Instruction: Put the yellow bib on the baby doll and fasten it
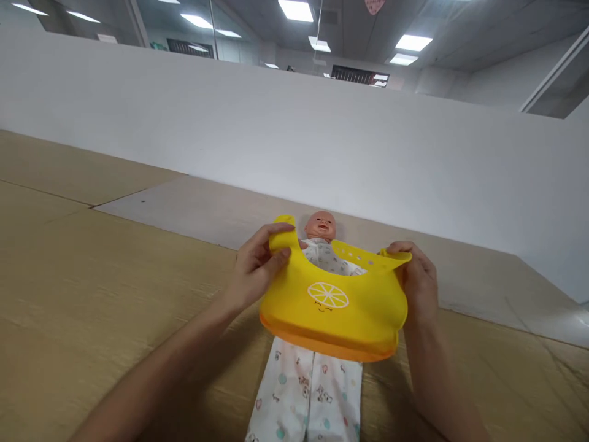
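1. Left hand (255,267): pinched on the left strap of the bib (334,307), thumb on top.
2. Right hand (418,279): closed on the right strap.
3. Bib: yellow, held spread between both hands, just above the chest of the doll (321,226).
4. Doll: laid on its back on the wooden table (92,294).

Wooden floor (92,294) — doll (317,368) on it

The yellow bib (334,307) hides the doll's (321,226) torso and arms; its patterned legs run off the bottom edge. The right hand's (418,282) fingertips sit behind the bib strap.
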`<state>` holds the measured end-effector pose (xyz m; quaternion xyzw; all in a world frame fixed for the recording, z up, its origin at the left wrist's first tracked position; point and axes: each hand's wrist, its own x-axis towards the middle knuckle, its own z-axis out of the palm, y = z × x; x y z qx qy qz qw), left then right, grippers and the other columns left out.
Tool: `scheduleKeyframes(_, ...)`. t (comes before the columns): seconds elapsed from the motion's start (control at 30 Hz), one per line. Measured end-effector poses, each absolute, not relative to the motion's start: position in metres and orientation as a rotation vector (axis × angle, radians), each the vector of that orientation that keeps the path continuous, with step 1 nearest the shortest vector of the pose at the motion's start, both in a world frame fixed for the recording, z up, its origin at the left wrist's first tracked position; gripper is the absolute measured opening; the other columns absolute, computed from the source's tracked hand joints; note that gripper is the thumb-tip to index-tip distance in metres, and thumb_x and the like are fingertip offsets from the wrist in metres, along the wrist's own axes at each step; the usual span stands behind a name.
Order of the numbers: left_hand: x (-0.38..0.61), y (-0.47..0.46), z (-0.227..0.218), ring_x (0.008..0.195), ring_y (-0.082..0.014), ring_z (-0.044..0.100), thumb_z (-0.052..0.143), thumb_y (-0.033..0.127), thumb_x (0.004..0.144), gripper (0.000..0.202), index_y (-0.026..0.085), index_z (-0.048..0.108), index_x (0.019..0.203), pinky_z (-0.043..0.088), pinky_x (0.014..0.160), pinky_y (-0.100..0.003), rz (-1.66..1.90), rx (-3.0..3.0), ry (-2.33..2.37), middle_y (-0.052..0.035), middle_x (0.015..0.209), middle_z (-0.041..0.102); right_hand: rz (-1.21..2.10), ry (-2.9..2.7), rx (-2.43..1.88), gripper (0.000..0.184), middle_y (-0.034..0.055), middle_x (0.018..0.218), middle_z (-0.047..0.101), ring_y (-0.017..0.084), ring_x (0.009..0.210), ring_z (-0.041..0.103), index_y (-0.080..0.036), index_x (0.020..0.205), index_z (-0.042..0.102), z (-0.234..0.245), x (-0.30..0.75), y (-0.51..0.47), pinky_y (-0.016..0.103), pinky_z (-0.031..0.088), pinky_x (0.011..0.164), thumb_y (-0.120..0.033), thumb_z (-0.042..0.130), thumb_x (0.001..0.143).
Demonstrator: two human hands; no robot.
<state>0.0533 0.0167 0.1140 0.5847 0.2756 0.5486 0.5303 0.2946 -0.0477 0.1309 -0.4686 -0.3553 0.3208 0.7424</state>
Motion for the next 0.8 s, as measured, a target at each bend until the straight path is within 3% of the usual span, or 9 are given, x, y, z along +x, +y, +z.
scheduleKeyframes(0.17, 0.070, 0.037, 0.117, 0.078, -0.0198, 0.068, 0.075, 0.039, 0.077, 0.038, 0.023, 0.065, 0.110, 0.053, 0.066, -0.029, 1.346, 1.444, 0.688, -0.0065, 0.099, 0.075, 0.759, -0.794, -1.097, 0.016, -0.0025, 0.064, 0.062, 0.012, 0.053, 0.054, -0.021, 0.072, 0.061, 0.132, 0.303, -0.041, 0.023, 0.040, 0.047, -0.030, 0.068, 0.060)
scheduleKeyframes(0.33, 0.079, 0.058, 0.128, 0.070, -0.0165, 0.067, 0.078, 0.036, 0.075, 0.044, 0.023, 0.064, 0.115, 0.050, 0.059, -0.025, 1.354, 1.515, 0.592, -0.0056, 0.092, 0.074, 0.711, -0.904, -1.097, 0.025, -0.0066, 0.061, 0.056, 0.008, 0.050, 0.046, -0.021, 0.076, 0.056, 0.124, 0.313, -0.023, 0.020, 0.038, 0.047, -0.035, 0.074, 0.068)
scheduleKeyframes(0.47, 0.085, 0.074, 0.130, 0.060, -0.0134, 0.065, 0.076, 0.036, 0.076, 0.067, 0.023, 0.049, 0.135, 0.049, 0.054, -0.022, 1.374, 1.519, 0.621, -0.0049, 0.089, 0.075, 0.568, -0.947, -1.099, 0.016, -0.0055, 0.070, 0.062, 0.009, 0.058, 0.054, -0.021, 0.080, 0.056, 0.119, 0.323, 0.002, 0.021, 0.042, 0.051, -0.021, 0.067, 0.068)
scheduleKeyframes(0.57, 0.091, 0.092, 0.123, 0.063, -0.0162, 0.068, 0.076, 0.036, 0.073, 0.083, 0.022, 0.036, 0.145, 0.052, 0.056, -0.024, 1.398, 1.429, 0.643, -0.0038, 0.084, 0.075, 0.547, -0.896, -1.117, 0.020, -0.0032, 0.077, 0.066, 0.010, 0.062, 0.058, -0.020, 0.083, 0.058, 0.113, 0.333, 0.028, 0.023, 0.045, 0.054, -0.019, 0.065, 0.064)
scheduleKeyframes(0.7, 0.100, 0.125, 0.105, 0.067, -0.0194, 0.069, 0.079, 0.033, 0.065, 0.074, 0.017, 0.051, 0.132, 0.054, 0.061, -0.028, 1.402, 1.363, 0.714, -0.0034, 0.078, 0.075, 0.714, -0.770, -1.083, 0.028, -0.0059, 0.066, 0.061, 0.009, 0.058, 0.056, -0.020, 0.080, 0.056, 0.096, 0.349, 0.070, 0.022, 0.044, 0.053, -0.022, 0.069, 0.055)
scheduleKeyframes(0.8, 0.109, 0.151, 0.089, 0.064, -0.0178, 0.066, 0.078, 0.032, 0.061, 0.046, 0.015, 0.065, 0.101, 0.051, 0.058, -0.026, 1.395, 1.333, 0.843, -0.0037, 0.076, 0.074, 0.794, -0.679, -1.136, 0.026, -0.0078, 0.061, 0.054, 0.007, 0.053, 0.051, -0.021, 0.076, 0.052, 0.081, 0.357, 0.098, 0.021, 0.042, 0.052, -0.024, 0.067, 0.055)
